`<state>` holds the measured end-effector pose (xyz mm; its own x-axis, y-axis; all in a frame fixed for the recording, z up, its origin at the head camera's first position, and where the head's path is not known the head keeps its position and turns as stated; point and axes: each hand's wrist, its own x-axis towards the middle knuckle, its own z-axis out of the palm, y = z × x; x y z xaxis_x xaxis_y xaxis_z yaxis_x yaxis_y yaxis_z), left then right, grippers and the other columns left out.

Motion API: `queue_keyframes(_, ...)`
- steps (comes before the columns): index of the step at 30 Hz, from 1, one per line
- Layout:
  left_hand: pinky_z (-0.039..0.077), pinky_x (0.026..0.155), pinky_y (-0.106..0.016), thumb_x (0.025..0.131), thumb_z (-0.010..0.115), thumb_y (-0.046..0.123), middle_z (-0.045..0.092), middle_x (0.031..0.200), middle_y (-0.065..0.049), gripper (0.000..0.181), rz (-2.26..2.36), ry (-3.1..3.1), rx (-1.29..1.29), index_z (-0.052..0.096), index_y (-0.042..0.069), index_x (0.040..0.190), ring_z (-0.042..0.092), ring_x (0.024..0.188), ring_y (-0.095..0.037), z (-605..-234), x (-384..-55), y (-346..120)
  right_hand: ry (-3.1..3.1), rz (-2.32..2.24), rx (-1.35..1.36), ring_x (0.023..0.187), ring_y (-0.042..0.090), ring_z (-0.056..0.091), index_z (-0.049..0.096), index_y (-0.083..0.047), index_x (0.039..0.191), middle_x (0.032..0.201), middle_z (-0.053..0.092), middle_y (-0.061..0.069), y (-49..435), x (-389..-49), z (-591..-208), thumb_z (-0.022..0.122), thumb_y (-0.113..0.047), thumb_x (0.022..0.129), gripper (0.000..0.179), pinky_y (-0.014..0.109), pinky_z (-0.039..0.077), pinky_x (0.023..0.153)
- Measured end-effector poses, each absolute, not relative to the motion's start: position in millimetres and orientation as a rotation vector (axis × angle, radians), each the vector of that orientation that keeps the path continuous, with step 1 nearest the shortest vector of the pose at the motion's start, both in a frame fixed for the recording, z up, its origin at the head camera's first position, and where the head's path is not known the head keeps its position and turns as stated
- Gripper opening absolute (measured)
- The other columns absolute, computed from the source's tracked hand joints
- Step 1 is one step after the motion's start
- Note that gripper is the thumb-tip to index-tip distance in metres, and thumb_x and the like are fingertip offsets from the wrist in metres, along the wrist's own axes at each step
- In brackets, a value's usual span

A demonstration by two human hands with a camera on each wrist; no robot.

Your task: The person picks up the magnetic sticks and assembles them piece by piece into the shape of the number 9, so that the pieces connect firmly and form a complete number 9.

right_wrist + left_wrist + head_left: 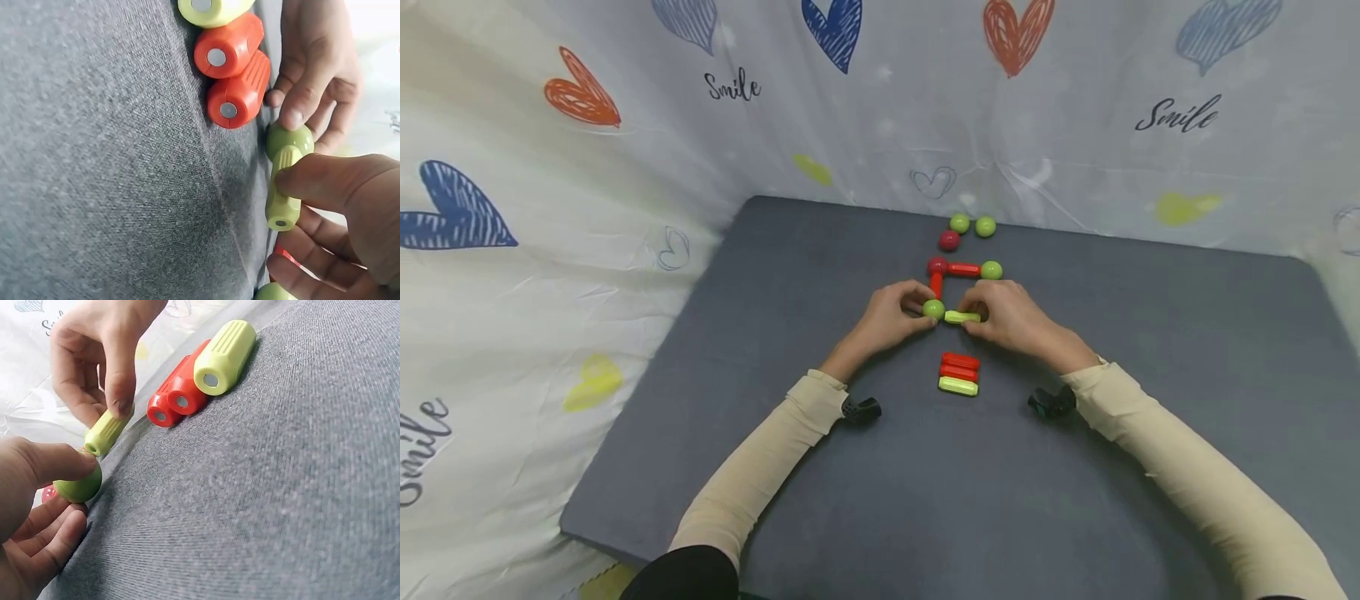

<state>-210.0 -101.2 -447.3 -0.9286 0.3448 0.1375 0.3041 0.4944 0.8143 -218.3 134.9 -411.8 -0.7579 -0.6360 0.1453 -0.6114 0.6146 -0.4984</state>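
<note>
My left hand (891,315) pinches a green ball (933,310) between thumb and fingers on the grey table. In my right hand (1009,312) is a yellow-green magnetic rod (962,317), pinched by thumb and fingers, one end pointing at that ball and close against it. A red rod (936,286) runs back from the held ball to a red ball (937,266). From there another red rod (964,270) leads right to a second green ball (992,270). The right wrist view shows a metal disc in the free end of the yellow-green rod (284,194).
Nearer the person, two red rods (959,367) and a yellow-green rod (958,386) lie side by side. Behind the joined pieces sit a loose red ball (949,241) and two green balls (972,225). A printed white sheet (880,142) hangs along the table's far edge.
</note>
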Motion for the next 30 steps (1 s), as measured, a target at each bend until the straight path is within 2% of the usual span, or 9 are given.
queue_keyframes(11,0.052,0.081,-0.027,0.083,0.084,0.014,0.069,0.104,-0.001,0.032,1.452,2.698,0.594,0.069,0.010,0.112,0.066,0.089,-0.009,-451,-210,-98,2.809,-0.864,-1.085,0.079,0.022,0.065,0.076,-0.008,0.095,0.088,0.067,0.005,136,-220,-414,0.082,-0.007,0.081,0.015,0.042,0.053,0.071)
queue_keyframes(20,0.052,0.074,-0.024,0.082,0.085,0.026,0.064,0.098,0.000,0.033,1.341,2.808,0.583,0.067,0.012,0.105,0.063,0.083,-0.009,-453,-212,-92,2.843,-0.880,-1.131,0.078,0.020,0.064,0.077,-0.008,0.094,0.087,0.067,0.004,137,-222,-418,0.082,-0.007,0.081,0.014,0.041,0.052,0.070)
queue_keyframes(30,0.049,0.071,-0.024,0.082,0.086,0.028,0.062,0.095,-0.001,0.032,1.278,2.897,0.556,0.066,0.012,0.100,0.060,0.080,-0.010,-451,-209,-86,2.830,-0.893,-1.167,0.079,0.021,0.065,0.076,-0.008,0.095,0.089,0.067,0.004,138,-220,-419,0.082,-0.006,0.081,0.015,0.041,0.052,0.070)
